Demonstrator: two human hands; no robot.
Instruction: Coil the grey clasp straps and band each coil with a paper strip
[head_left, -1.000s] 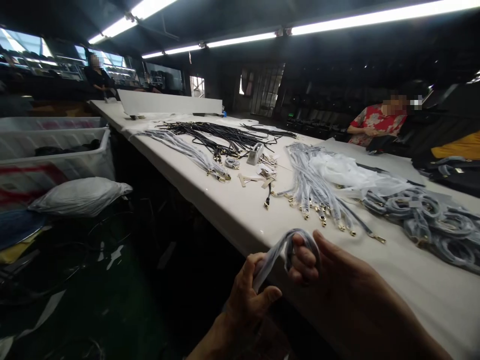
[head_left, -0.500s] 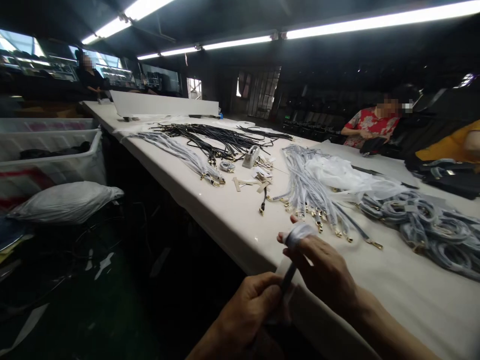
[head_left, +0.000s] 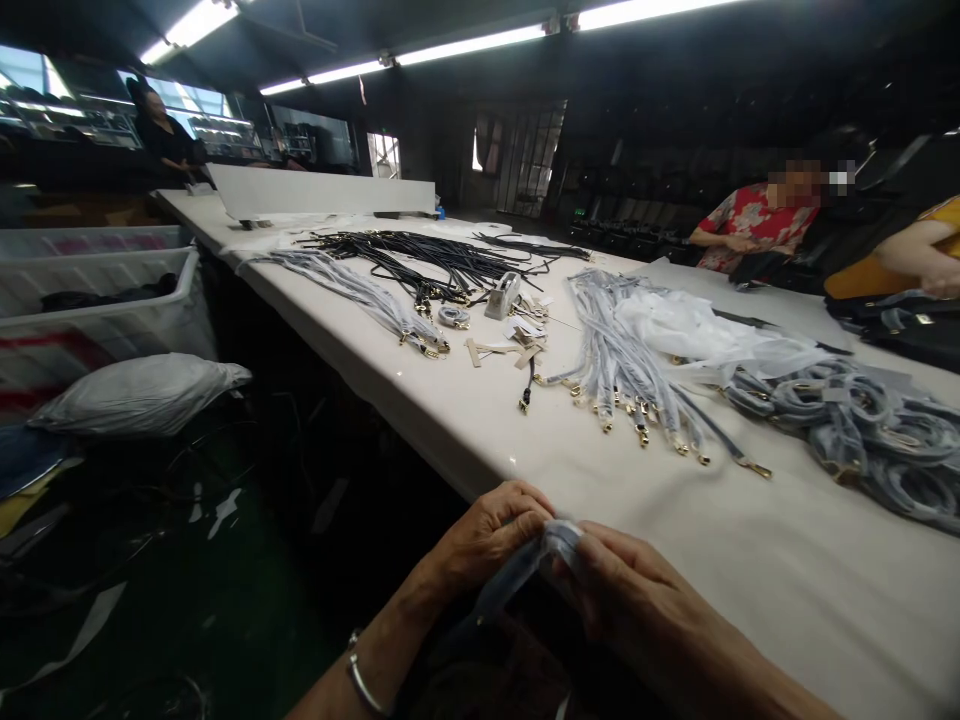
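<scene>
Both my hands meet at the near edge of the long white table (head_left: 675,520). My left hand (head_left: 484,535) pinches a pale grey-blue strap (head_left: 525,565), fingers curled around it. My right hand (head_left: 626,590) is closed on the same strap's wound end. The strap's tail runs down to the left, below the table edge. A fanned bundle of like straps with gold clips (head_left: 622,375) lies on the table beyond my hands.
Coiled grey straps (head_left: 862,425) pile at the right, clear plastic (head_left: 697,335) behind them. Black straps (head_left: 435,265), a tape dispenser (head_left: 502,297) and paper tags lie mid-table. White bins (head_left: 105,300) and a stuffed bag (head_left: 142,390) stand left. People sit at the far right.
My right hand has drawn back from over the table to its near edge. My left hand rose to meet it, and both now pinch the wound strap close together.
</scene>
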